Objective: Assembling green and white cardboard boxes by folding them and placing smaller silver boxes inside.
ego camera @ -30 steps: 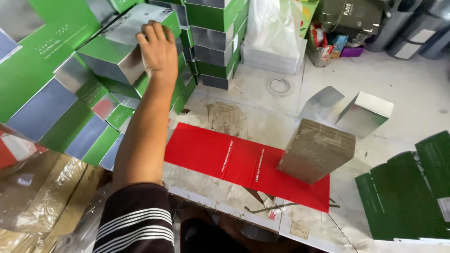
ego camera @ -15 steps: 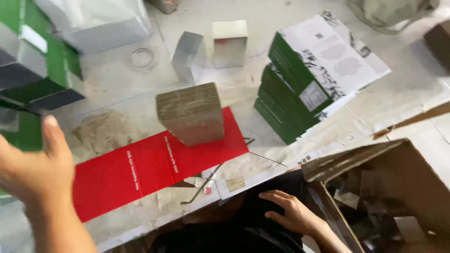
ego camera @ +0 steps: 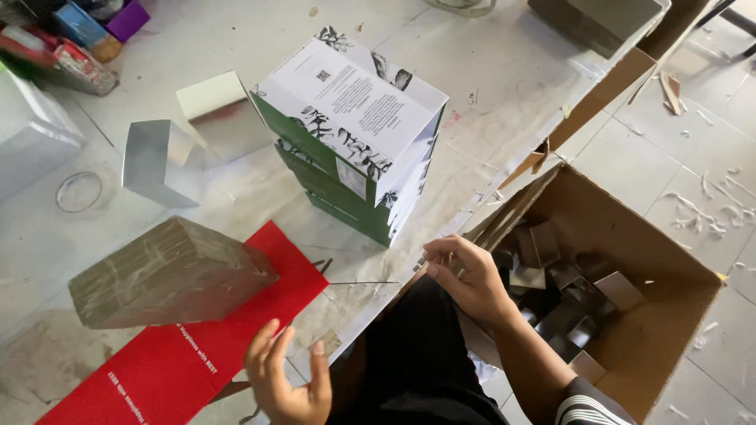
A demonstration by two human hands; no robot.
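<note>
Head view is showing us our left hand [ego camera: 287,382] hovering open and empty just beside the red card sheet [ego camera: 185,354] (long axis running down-left from it), while our right hand [ego camera: 465,275], fingers curled and empty, is resting at the worktop [ego camera: 512,102] edge beside the cardboard box [ego camera: 669,315].

Green flat-pack stack [ego camera: 354,149], silver boxes [ego camera: 157,161], tape ring [ego camera: 79,191].
</note>
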